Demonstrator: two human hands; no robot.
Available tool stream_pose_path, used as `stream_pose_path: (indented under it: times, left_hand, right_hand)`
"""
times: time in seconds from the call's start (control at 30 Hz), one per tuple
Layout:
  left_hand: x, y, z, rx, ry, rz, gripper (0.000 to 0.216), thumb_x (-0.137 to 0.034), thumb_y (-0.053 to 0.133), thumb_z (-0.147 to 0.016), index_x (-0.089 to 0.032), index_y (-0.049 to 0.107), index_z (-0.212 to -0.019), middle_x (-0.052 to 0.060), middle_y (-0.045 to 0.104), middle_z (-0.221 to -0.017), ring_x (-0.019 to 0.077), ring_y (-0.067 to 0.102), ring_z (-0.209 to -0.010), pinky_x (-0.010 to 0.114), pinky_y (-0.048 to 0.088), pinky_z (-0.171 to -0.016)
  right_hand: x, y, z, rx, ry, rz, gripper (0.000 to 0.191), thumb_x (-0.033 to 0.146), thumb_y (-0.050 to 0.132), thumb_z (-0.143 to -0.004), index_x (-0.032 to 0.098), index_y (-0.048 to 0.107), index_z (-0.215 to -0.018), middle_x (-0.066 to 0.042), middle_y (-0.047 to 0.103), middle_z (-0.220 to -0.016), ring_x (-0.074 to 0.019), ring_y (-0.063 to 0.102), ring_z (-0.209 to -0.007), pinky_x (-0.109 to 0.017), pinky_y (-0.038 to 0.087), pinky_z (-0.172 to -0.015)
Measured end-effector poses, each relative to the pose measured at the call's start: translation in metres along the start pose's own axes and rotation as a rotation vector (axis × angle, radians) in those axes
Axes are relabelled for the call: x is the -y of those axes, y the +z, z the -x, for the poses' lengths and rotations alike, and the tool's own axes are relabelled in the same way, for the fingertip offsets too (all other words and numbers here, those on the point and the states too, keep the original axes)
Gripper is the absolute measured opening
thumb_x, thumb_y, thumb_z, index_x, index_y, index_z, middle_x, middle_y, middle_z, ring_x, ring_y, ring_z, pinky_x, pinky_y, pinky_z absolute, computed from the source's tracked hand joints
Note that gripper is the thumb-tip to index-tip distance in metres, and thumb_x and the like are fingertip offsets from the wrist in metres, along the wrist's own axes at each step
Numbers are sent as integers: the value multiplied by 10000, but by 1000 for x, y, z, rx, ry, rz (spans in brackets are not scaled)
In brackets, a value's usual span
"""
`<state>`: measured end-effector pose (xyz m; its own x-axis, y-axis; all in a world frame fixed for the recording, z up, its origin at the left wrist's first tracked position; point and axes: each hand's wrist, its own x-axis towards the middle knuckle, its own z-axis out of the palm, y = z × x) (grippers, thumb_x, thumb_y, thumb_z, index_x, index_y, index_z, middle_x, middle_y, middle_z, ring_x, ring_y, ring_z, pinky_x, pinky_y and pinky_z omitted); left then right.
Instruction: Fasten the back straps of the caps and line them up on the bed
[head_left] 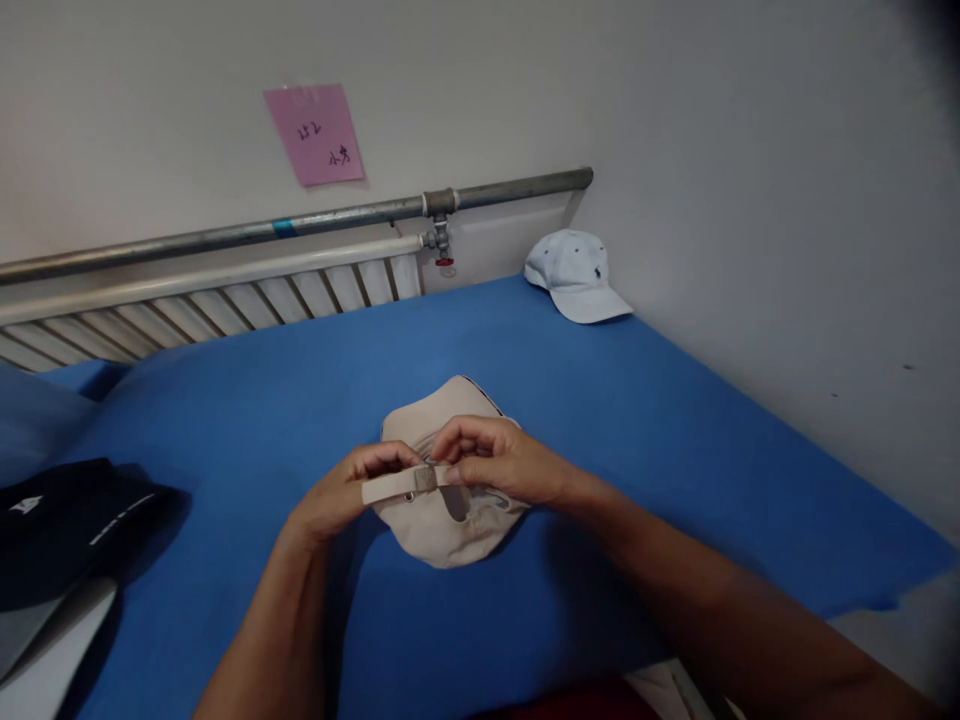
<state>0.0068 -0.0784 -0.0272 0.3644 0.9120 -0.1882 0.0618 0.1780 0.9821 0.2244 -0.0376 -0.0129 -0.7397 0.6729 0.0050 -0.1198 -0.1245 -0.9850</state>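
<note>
Beige cap [427,541]: right hand [504,463] pinches its strap [390,488]; left hand [336,494], grip unclear, curls behind. Slack pinching could drop it.

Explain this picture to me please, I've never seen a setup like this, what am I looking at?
There's no machine here, just a person's two bare hands. The single picture comes from a camera worn on the head, looking forward and down. In the middle is a beige cap on a blue surface. The right hand pinches its strap beside the buckle; the left hand touches the strap on the buckle's other side. A pale cap sits at the far corner, and a dark cap lies at the left edge, partly cut off.
</note>
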Motion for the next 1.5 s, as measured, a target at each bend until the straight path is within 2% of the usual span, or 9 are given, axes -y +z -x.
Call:
stream_pose_path:
  times: [0.1, 0.3, 0.4, 0.57, 0.73, 1.0, 1.13, 1.23, 1.5]
  left_hand:
    - [-9, -4, 6, 58, 6, -144, 178, -256, 730, -715, -163, 715, -866, 25, 647, -797, 141, 534, -722, 219, 402, -641]
    - [-9, -3, 5, 42, 8, -97, 96, -237, 709, -696, -149, 668, -694, -20, 532, -606, 92, 425, -565, 202, 346, -550]
    - [-8, -1, 4, 54, 7, -102, 117, -243, 728, -691, -142, 670, -694, -21, 534, -613, 87, 429, -565, 201, 344, -552]
    - [0, -8, 4, 25, -13, -14, 219, -353, 743, -716, -146, 721, -785, 13, 609, -673, 110, 496, -608, 216, 382, -590]
    - [4, -9, 2, 129, 27, 39, 523, -618, 590, -774, -123, 741, -849, 90, 676, -773, 182, 563, -701, 263, 424, -634]
    - [-10, 5, 4, 179, -40, -83, 203, -346, 711, -749, -143, 702, -755, -5, 569, -640, 93, 450, -583, 209, 342, -555]
    - [-13, 7, 4, 193, -20, -88, 165, -309, 697, -757, -146, 699, -742, -17, 555, -614, 83, 429, -561, 197, 332, -529]
    - [-13, 7, 4, 200, -18, -87, 139, -288, 694, -760, -149, 695, -747, -24, 546, -608, 78, 417, -552, 191, 322, -514]
    - [-8, 6, 5, 162, -48, -53, 172, -306, 734, -736, -144, 692, -776, -5, 587, -671, 100, 485, -619, 212, 373, -582]
  right_hand:
    - [0, -4, 0, -7, -11, 30, 151, 100, 633, -701, 175, 636, -833, 37, 612, -726, -77, 553, -655, -209, 409, -604]
    - [7, 0, 3, -29, -15, 223, 200, 221, 695, -728, 193, 647, -920, 31, 600, -742, -87, 519, -625, -222, 403, -579]
    - [7, 4, 4, -9, -163, 467, 325, 228, 769, -692, 204, 655, -995, 7, 651, -878, -116, 570, -744, -255, 448, -694]
    - [1, 3, 3, 25, -361, 680, 201, 185, 695, -785, 191, 661, -983, -15, 698, -908, -149, 633, -859, -290, 463, -821]
    - [-3, 0, 2, 127, -332, 695, 229, 177, 681, -792, 205, 663, -1019, -8, 705, -930, -148, 644, -873, -283, 470, -817]
    - [1, 5, 4, 64, -111, 510, 328, 197, 748, -703, 212, 625, -1006, -4, 660, -955, -154, 611, -908, -278, 464, -795]
    - [4, 1, 2, 125, 20, 492, 251, 328, 755, -716, 196, 622, -883, 29, 600, -775, -121, 549, -721, -237, 416, -632]
    - [3, -1, 1, 194, 33, 507, 207, 368, 694, -781, 180, 607, -781, 50, 515, -649, -97, 466, -622, -226, 353, -570]
    - [-3, -2, 2, 201, -9, 489, 239, 373, 629, -832, 177, 553, -717, 47, 469, -643, -93, 431, -614, -222, 339, -566]
